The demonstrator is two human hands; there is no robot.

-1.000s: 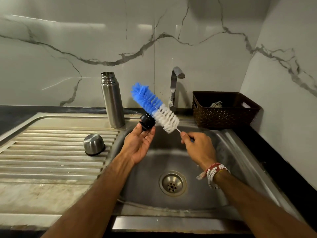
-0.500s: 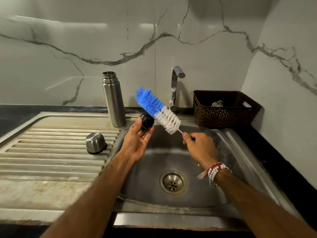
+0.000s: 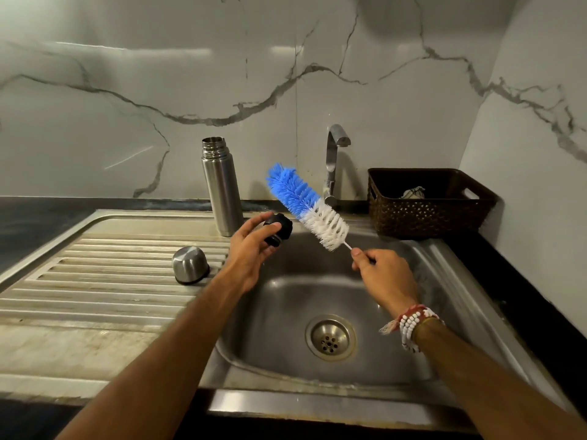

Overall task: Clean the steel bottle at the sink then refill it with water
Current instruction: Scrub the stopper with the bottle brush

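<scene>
At the back edge of the steel drainboard (image 3: 104, 268), just left of the sink basin's (image 3: 286, 312) rear left corner, the steel bottle (image 3: 222, 188) stood upright, uncapped. Its long axis ran vertical and its open threaded mouth pointed straight up. Nearer the front, on the ribbed part of the drainboard and close to the basin's left rim, its steel cup lid (image 3: 190, 265) sat dome up, well apart from the bottle.

Over the basin's back left corner the left hand (image 3: 251, 252) held a black stopper (image 3: 279, 229), fingers (image 3: 270, 228) and thumb curled round it. The right hand (image 3: 384, 274), with beaded bracelets (image 3: 409, 325) at the wrist, hung above the basin's middle, its fingers (image 3: 359, 254) pinching the thin wire handle of a bottle brush (image 3: 305, 206). The brush slanted up and to the left, white bristles nearer the hand and the blue tip toward the bottle. Its bristles lay just beside the stopper; whether they touched could not be told.

A tap (image 3: 333, 163) rose behind the basin's back edge. A dark woven basket (image 3: 428, 204) stood at the back right corner, and the drain (image 3: 330, 337) sat in the basin floor.
</scene>
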